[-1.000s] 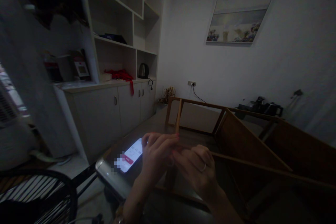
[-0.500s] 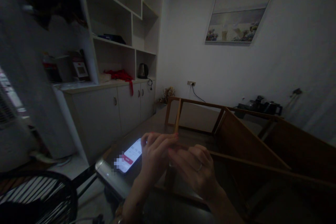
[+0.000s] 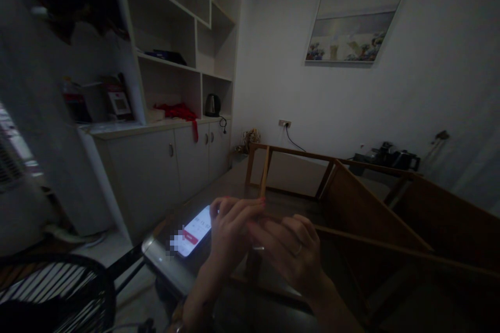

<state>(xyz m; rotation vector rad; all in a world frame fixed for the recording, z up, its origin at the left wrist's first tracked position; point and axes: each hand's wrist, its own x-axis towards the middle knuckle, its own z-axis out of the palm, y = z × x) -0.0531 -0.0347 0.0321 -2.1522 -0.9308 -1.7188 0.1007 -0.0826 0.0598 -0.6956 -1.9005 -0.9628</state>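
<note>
A brown wooden shelf frame (image 3: 363,243) lies on its side on the table, its near corner under my hands. My left hand (image 3: 232,226) is curled over that corner with its fingers closed on the wood. Beside it and touching the same corner, my right hand (image 3: 291,250) has its thumb and fingers pinched together, with a ring on one finger. A short, thin, shiny metal piece (image 3: 258,247) sticks out below the right fingertips; the rest of it is hidden. Just left of my left hand, a phone (image 3: 197,231) with a lit screen lies on the table.
A black slatted chair (image 3: 54,291) stands at the lower left. White cabinets (image 3: 144,177) with open shelves line the left wall, holding a kettle (image 3: 212,105) and red cloth (image 3: 177,111). Dark appliances (image 3: 390,156) sit behind the frame at right.
My right fingers have shifted slightly around the corner, and the metal piece below them shows more plainly. My left hand and the shelf frame have stayed put.
</note>
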